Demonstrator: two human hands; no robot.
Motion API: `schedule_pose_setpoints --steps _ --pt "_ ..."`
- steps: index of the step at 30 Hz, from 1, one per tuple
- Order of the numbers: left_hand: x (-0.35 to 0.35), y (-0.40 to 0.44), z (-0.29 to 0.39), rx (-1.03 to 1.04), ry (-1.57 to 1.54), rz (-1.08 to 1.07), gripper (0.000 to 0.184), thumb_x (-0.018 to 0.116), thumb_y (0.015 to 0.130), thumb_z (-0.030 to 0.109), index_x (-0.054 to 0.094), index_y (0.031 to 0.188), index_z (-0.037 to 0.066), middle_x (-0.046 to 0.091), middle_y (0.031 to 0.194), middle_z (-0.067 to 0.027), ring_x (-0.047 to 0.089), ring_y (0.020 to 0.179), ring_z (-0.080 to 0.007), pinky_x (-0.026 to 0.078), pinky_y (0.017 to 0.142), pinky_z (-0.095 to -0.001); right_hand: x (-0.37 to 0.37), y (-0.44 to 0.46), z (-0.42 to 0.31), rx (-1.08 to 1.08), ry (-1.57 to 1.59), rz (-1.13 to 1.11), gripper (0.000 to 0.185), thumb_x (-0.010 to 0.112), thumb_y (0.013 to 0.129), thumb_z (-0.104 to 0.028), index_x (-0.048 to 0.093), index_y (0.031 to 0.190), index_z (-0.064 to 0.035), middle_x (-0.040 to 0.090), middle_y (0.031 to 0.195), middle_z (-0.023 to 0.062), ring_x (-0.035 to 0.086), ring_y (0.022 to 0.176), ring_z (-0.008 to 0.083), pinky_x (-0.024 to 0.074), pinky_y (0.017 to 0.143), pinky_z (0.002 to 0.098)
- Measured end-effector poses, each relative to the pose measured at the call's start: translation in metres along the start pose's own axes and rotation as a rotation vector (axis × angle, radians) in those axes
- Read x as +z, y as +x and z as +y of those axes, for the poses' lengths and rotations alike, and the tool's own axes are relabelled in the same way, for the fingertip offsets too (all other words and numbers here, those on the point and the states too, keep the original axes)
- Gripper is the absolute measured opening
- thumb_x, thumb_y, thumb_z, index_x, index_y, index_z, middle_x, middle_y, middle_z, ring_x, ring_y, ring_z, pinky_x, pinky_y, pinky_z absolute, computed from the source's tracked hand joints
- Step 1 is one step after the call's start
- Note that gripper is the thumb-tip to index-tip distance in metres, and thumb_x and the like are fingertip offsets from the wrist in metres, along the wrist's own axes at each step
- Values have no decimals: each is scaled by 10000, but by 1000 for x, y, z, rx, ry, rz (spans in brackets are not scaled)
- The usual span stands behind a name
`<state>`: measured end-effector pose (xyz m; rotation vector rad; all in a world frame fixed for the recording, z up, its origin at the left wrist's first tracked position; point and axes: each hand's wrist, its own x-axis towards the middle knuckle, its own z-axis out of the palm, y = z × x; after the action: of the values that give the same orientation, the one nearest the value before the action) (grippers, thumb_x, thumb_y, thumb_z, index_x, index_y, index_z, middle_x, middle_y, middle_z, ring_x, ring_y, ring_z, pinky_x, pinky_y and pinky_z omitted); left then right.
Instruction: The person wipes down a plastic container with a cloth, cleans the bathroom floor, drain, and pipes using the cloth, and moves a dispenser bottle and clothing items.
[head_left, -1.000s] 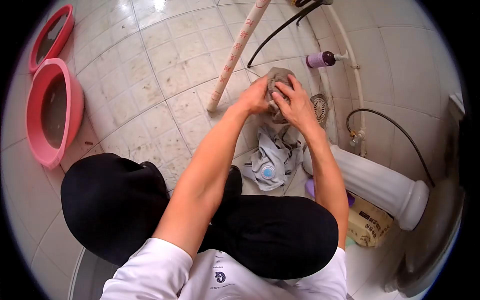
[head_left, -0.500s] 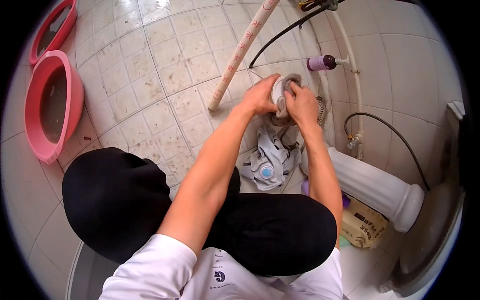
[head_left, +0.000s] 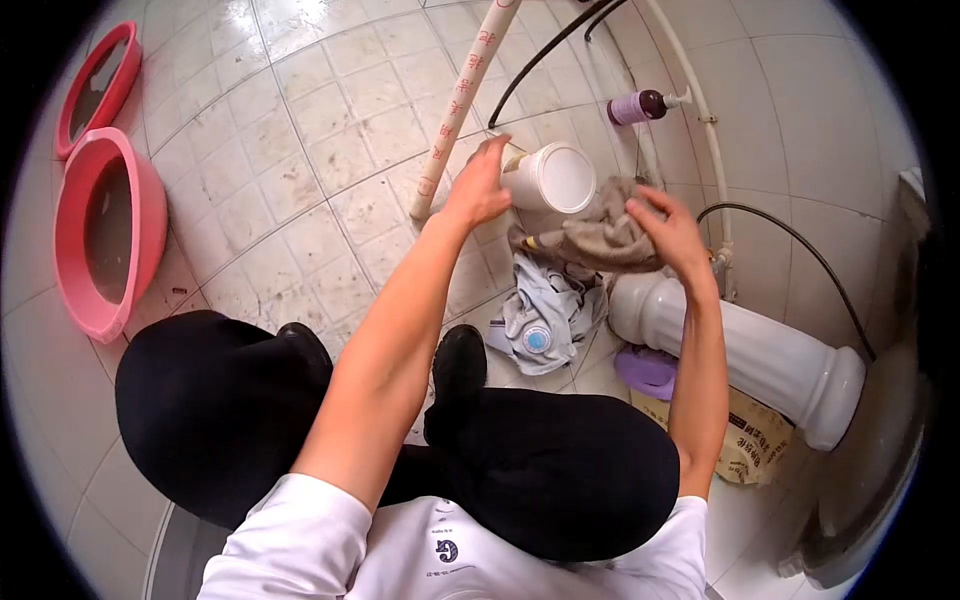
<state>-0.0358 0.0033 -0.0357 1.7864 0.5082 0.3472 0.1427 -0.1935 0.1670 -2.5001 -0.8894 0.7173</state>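
Observation:
A white plastic tub (head_left: pixel 568 178) lies tipped near the wall, its round end facing up and right. My left hand (head_left: pixel 478 188) is at the tub's left side, fingers stretched and thumb apart; whether it still touches the tub I cannot tell. My right hand (head_left: pixel 672 232) pinches a wet-looking grey-brown cloth (head_left: pixel 610 238), which hangs in folds to the right of and below the tub. Under the cloth, a light grey garment (head_left: pixel 545 310) with a round blue patch is crumpled on the tiles.
Two pink basins (head_left: pixel 148 215) of murky water stand at left. A lettered pipe (head_left: pixel 455 120) slants down near my left hand. By the wall are a purple pump bottle (head_left: pixel 636 107) and a black hose (head_left: pixel 790 245). A white pedestal (head_left: pixel 740 350) and a purple item (head_left: pixel 645 372) are at right.
My left hand has moved left along the tub. My right hand has drawn the cloth off the tub, down and right, uncovering the tub's round end.

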Motion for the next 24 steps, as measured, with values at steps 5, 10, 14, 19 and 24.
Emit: schedule_pose_setpoints --steps 5,10,14,19,24 --pt "17 22 29 164 -49 -152 1077 825 672 157 285 1592 10 262 1653 -270 317 1525 -403 286 1272 -464 18 34 -14 -200 -31 133 536 642 1006 -441 692 1311 -3 740 1211 199 698 1139 305 521 975 369" --pt "19 41 11 249 -72 -241 1138 875 654 137 256 1597 -13 416 1574 -261 387 1484 -405 342 1238 -435 91 38 -16 -414 -366 153 321 686 907 -257 758 1193 -131 686 1115 138 656 1034 358 546 895 447" --pt "10 42 19 201 5 -348 1141 923 692 201 265 1604 11 392 1601 -252 382 1494 -392 347 1234 -431 85 27 -3 -467 -343 90 331 711 852 -189 761 1176 -151 672 1105 106 644 1036 352 547 888 461" --pt "8 40 29 131 -12 -384 1173 946 686 231 257 1613 25 360 1629 -250 365 1510 -385 343 1237 -428 51 12 10 -478 -660 -32 291 739 817 -170 776 1105 -146 671 1148 84 643 1059 333 554 898 468" --pt "13 40 26 126 1 -334 1182 955 658 204 273 1608 31 389 1611 -249 388 1494 -387 348 1238 -424 9 19 10 -311 -839 193 279 720 823 -121 774 1096 -145 662 1138 102 644 1065 329 557 887 473"
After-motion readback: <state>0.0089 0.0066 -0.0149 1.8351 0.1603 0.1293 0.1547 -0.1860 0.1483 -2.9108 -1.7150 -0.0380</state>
